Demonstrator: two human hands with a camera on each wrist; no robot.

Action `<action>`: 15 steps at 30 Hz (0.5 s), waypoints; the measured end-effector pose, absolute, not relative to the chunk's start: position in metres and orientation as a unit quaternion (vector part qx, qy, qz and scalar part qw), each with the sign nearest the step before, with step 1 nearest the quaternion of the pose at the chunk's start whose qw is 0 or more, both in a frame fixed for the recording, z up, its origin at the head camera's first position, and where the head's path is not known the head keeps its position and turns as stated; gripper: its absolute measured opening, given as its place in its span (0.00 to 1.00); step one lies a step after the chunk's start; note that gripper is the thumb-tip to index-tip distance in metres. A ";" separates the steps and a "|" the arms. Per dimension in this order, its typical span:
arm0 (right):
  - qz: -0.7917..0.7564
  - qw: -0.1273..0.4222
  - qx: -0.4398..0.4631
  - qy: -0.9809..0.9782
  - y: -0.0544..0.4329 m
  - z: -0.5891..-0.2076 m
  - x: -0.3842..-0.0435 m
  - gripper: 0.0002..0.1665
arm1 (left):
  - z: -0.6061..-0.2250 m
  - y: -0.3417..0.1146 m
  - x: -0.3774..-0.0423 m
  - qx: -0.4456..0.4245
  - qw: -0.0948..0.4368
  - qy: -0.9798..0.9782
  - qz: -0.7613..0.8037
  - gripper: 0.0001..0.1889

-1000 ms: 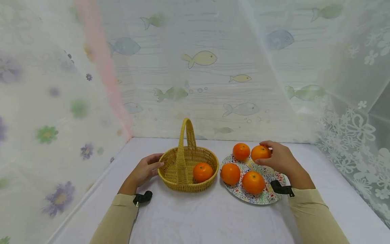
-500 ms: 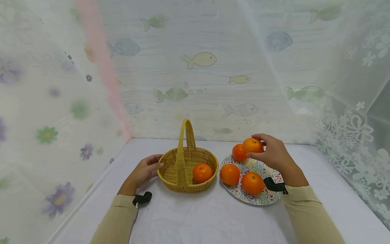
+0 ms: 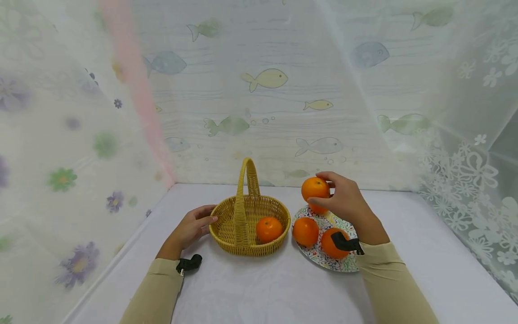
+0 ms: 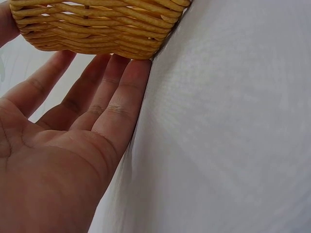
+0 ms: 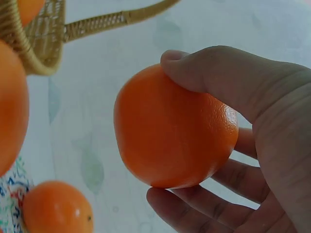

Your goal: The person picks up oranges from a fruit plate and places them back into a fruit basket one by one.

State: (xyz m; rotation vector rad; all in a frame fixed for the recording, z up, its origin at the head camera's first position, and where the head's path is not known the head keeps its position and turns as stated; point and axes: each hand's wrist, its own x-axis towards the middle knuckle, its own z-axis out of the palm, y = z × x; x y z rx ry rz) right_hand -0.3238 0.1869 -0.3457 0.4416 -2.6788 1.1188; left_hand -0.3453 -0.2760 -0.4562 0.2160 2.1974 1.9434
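My right hand (image 3: 344, 200) holds an orange (image 3: 314, 187) between thumb and fingers, raised above the back of the speckled plate (image 3: 352, 265). Behind it, another orange (image 3: 318, 209) is mostly hidden. Two more oranges lie at the plate's front: a left orange (image 3: 305, 231) and a right orange (image 3: 333, 245), partly covered by the black wrist camera. A yellow wicker basket (image 3: 251, 249) with an upright handle stands left of the plate, with one orange (image 3: 269, 230) inside. My left hand (image 3: 193, 227) touches the basket's left side; in the left wrist view its fingers (image 4: 124, 104) reach fairly straight against the wicker.
A white cloth (image 3: 259, 288) covers the table. Behind it hangs a pale curtain (image 3: 267, 112) printed with fish, and a flowered curtain (image 3: 81, 180) closes the left side. White lace-patterned sheeting (image 3: 465, 193) hangs at the right.
My right hand has lifted the orange from the plate's back and carried it left, passing in front of the rear orange. The left hand and basket have stayed put.
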 end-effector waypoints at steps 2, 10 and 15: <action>0.384 0.104 0.154 -0.904 0.181 -0.345 -0.324 0.46 | -0.456 -0.276 -0.345 0.067 0.100 0.744 0.658 0.30; 0.429 0.089 0.161 -0.884 0.160 -0.341 -0.321 0.45 | -0.457 -0.277 -0.345 0.063 0.101 0.746 0.655 0.30; 0.437 0.086 0.165 -0.880 0.148 -0.340 -0.320 0.43 | -0.456 -0.276 -0.346 0.063 0.100 0.743 0.659 0.29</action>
